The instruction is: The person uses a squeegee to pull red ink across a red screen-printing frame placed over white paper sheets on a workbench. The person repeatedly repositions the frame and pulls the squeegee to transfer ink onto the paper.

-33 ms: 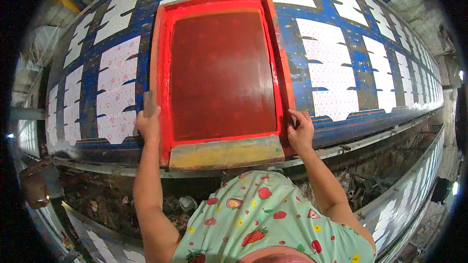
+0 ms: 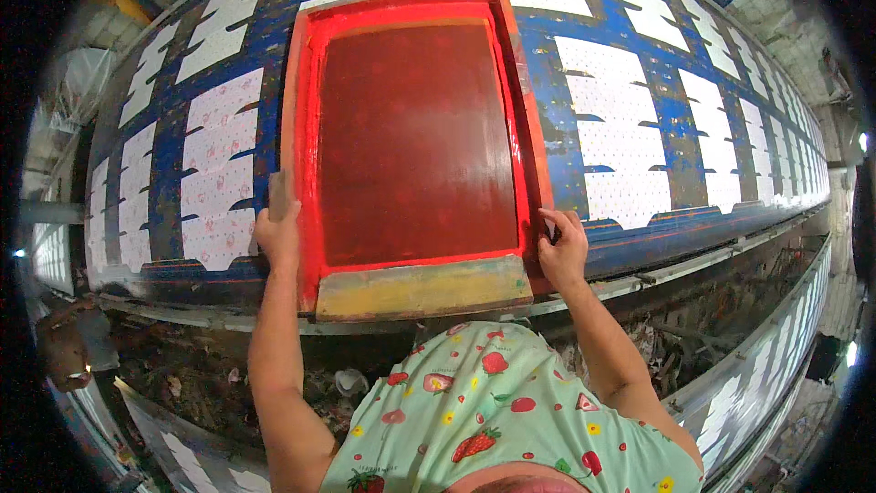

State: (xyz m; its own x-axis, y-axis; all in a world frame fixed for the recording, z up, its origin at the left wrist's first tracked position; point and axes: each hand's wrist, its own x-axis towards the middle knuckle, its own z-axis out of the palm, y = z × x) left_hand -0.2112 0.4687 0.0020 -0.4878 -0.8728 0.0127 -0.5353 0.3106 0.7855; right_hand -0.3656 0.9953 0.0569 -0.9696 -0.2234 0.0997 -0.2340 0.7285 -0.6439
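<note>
A screen-printing frame [image 2: 546, 164] lies across the long table in front of me, its inner edges coated in bright red ink. Dark red mesh [image 2: 415, 146] fills its middle, and a yellow-grey strip [image 2: 424, 290] covers the near end. At the frame's left side, my left hand [image 2: 278, 236] is closed around a flat wooden handle [image 2: 279, 190]. My right hand [image 2: 562, 246] curls at the opposite side, thumb and fingers gripping a small handle [image 2: 549, 226] that is mostly hidden.
White cut fabric pieces [image 2: 611, 128] with small prints lie in rows on the blue, worn table [image 2: 547, 110]. Left of the frame, one piece [image 2: 222, 164] bears red marks. A metal rail [image 2: 657, 276] runs along the near table edge, with a debris-filled gap [image 2: 210, 356] below.
</note>
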